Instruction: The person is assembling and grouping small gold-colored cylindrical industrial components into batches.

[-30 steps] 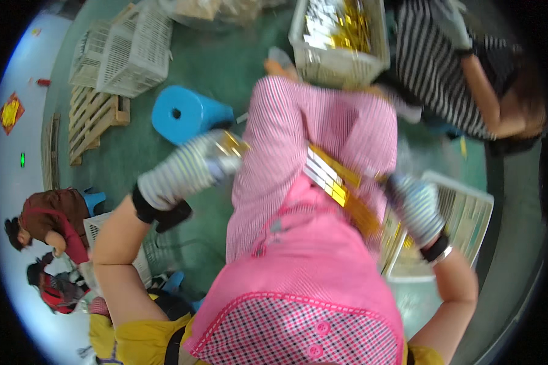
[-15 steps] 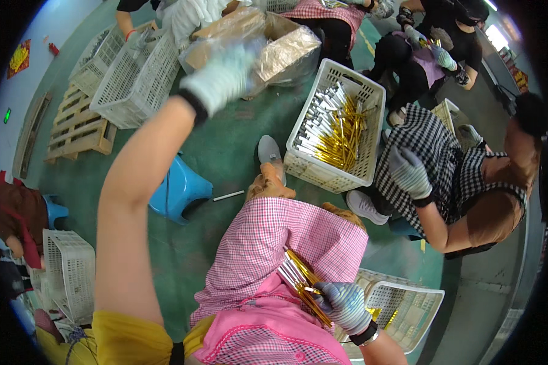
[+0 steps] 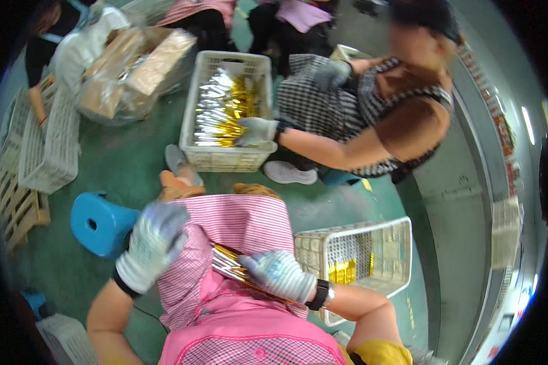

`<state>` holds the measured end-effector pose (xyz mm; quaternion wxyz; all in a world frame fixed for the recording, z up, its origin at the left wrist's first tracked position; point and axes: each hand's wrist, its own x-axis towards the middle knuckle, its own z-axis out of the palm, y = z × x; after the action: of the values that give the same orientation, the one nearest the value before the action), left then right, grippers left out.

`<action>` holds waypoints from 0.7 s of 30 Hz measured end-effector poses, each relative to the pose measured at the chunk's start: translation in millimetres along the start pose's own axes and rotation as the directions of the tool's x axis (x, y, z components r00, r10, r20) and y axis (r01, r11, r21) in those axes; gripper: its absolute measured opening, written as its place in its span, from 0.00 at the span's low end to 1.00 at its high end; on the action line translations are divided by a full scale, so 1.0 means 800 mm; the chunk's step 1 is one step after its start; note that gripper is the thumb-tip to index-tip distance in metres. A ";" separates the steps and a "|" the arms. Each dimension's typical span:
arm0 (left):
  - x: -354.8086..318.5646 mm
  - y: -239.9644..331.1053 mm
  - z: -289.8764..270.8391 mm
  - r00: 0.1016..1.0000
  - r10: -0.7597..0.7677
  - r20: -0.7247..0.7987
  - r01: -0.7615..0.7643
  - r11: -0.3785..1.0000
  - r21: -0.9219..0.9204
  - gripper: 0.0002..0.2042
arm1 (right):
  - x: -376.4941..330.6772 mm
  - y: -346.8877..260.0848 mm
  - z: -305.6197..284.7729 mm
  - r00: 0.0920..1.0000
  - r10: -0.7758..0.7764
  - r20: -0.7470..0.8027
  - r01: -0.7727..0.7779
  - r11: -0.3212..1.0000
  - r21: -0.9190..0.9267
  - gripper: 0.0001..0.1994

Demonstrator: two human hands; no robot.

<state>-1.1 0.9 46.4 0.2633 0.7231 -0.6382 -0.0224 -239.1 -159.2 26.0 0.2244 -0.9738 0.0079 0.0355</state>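
In my lap, on the pink checked apron (image 3: 243, 213), lies a bundle of slim gold-and-silver tubes (image 3: 225, 263). My right hand (image 3: 281, 275), in a pale striped glove, has its fingers closed on the right end of this bundle and hides part of it. My left hand (image 3: 154, 246), gloved too and somewhat blurred, hovers at the left edge of my lap beside the blue stool. Its thumb stands apart from the bent fingers, and nothing shows between them.
A white crate (image 3: 196, 125) of loose gold-and-silver tubes stands ahead; a co-worker's gloved hand (image 3: 257, 132) reaches into it. At my right is a tilted crate (image 3: 402, 255) with gold pieces. A blue stool (image 3: 100, 225) stands left, bagged cartons (image 3: 143, 76) far left.
My left hand has come back from the bagged cartons to beside my lap. My right hand stays at the bundle. The co-worker has reached into the crate, and the view has turned right.
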 end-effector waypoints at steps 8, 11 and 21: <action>-0.081 0.080 0.057 0.998 0.027 -0.054 -0.028 0.999 -0.027 0.11 | -0.026 -0.021 0.034 0.977 0.210 -0.048 -0.214 0.971 -0.104 0.08; -0.086 0.104 0.061 0.997 0.054 -0.049 -0.055 0.998 -0.007 0.14 | -0.039 -0.010 0.008 0.983 0.166 -0.076 -0.180 0.958 -0.226 0.11; -0.119 0.116 0.072 0.985 -0.026 -0.171 0.012 0.997 -0.081 0.13 | -0.021 0.004 0.008 0.985 -0.052 -0.166 0.005 0.964 -0.267 0.15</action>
<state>-124.8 65.6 6.0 0.3459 0.7173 -0.6048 0.0120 -256.0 -159.3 20.2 0.0907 -0.9945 0.0083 -0.0510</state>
